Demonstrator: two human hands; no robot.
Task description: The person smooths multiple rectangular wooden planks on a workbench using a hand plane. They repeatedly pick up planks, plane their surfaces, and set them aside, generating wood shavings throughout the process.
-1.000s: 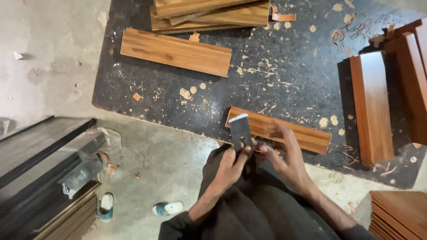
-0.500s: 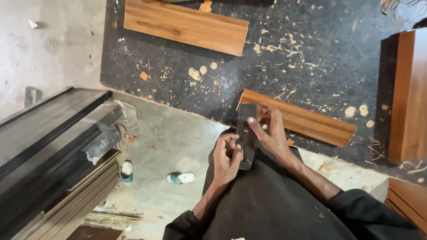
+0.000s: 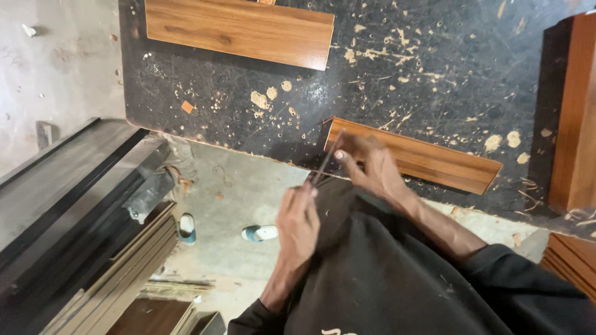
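Both my hands hold a thin dark flat piece (image 3: 324, 162) edge-on over the near edge of a black worktop (image 3: 434, 74). My left hand (image 3: 298, 220) grips its lower end. My right hand (image 3: 371, 166) pinches its upper end with thumb and fingers. Just behind my right hand lies a narrow brown wooden strip (image 3: 428, 158) on the worktop, partly hidden by the fingers. I wear dark clothing (image 3: 397, 279).
A wider wooden plank (image 3: 239, 30) lies at the back of the worktop, and upright brown boards (image 3: 574, 111) stand at the right. Dark panels and stacked boards (image 3: 81, 211) lean at the left. Two slippers (image 3: 259, 232) rest on the concrete floor. Wood chips litter the worktop.
The dark piece has turned from showing its flat face to edge-on between my hands. My hands drew slightly apart along it. The view has shifted down and right.
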